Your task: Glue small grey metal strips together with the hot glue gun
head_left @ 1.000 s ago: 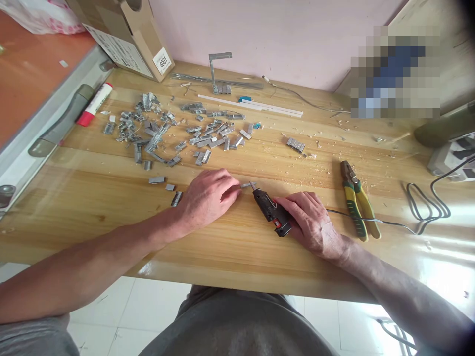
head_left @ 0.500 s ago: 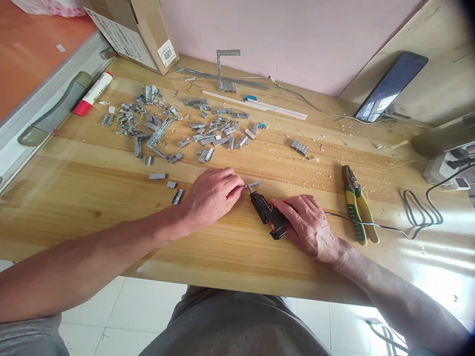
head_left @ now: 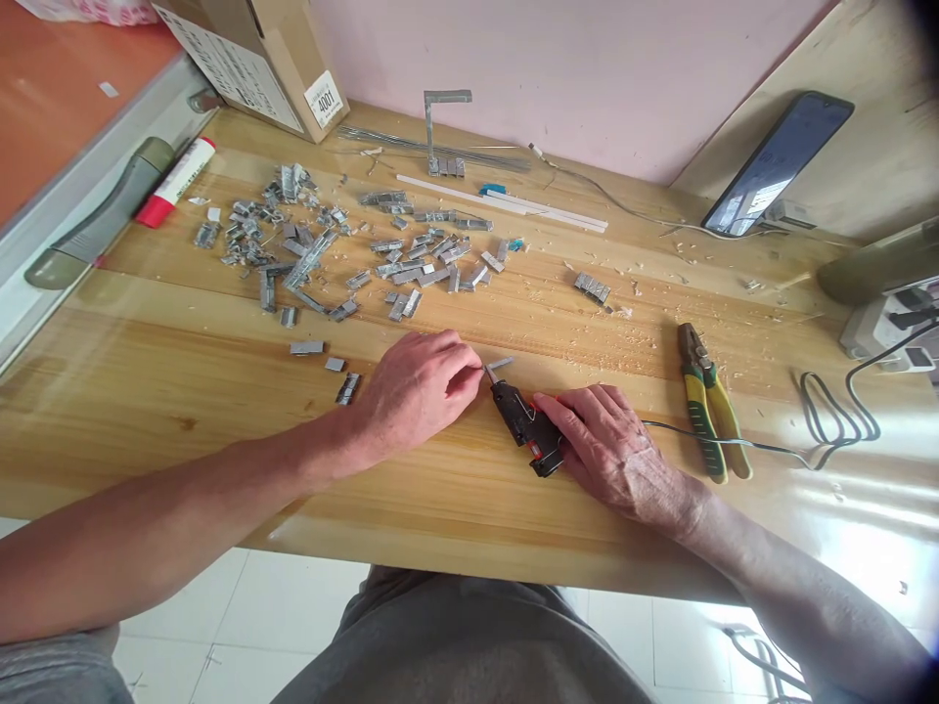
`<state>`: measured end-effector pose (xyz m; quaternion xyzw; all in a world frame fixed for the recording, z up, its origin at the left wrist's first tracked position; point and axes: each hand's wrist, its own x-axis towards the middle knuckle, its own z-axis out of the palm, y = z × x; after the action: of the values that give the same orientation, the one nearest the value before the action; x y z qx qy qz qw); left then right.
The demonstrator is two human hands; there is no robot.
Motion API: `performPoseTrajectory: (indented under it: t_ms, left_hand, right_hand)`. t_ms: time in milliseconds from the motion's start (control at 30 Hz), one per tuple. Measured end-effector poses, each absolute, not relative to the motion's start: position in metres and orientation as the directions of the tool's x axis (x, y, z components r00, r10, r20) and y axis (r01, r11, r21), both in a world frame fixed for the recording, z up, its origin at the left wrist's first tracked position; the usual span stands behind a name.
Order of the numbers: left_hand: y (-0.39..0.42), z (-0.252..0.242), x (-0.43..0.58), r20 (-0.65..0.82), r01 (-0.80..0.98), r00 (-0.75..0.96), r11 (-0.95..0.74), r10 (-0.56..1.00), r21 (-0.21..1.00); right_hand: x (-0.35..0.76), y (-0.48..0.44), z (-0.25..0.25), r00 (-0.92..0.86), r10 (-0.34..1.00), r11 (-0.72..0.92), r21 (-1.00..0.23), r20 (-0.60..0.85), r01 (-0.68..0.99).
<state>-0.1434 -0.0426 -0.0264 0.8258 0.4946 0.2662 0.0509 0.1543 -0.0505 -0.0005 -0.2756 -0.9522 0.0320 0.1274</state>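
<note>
My right hand (head_left: 612, 445) is closed around the handle of a black glue gun (head_left: 524, 425), which lies low over the wooden table with its nozzle pointing away and to the left. At the nozzle tip sits a small thin grey strip (head_left: 502, 363). My left hand (head_left: 429, 386) is pinched at the strip's left end, its fingertips close to the nozzle; the pinched part is mostly hidden. Left of that hand lie a dark grey block (head_left: 348, 388), a small grey piece (head_left: 335, 364) and a longer grey piece (head_left: 306, 347).
Many grey metallic pieces (head_left: 308, 259) are heaped at the left and middle. Yellow-green pliers (head_left: 708, 401) lie at the right, crossed by the gun's cord. A bent grey stand (head_left: 429, 127), white sticks (head_left: 547, 210), a marker (head_left: 176, 183), a carton (head_left: 283, 68) and a phone (head_left: 778, 164) are farther back.
The glue gun's nozzle has shifted slightly left along the strip toward my left fingertips. Both hands keep their hold, and the view has tilted a little.
</note>
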Motion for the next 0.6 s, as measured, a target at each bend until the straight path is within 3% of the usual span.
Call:
performPoseTrajectory:
  t_ms: [600]
  left_hand:
    - [-0.0425, -0.0266, -0.1433, 0.383, 0.757, 0.364, -0.509, 0.849, 0.408]
  right_hand:
    - [0.1587, -0.0494, 0.0021, -0.838, 0.49, 0.871, -0.103, 0.241, 0.48]
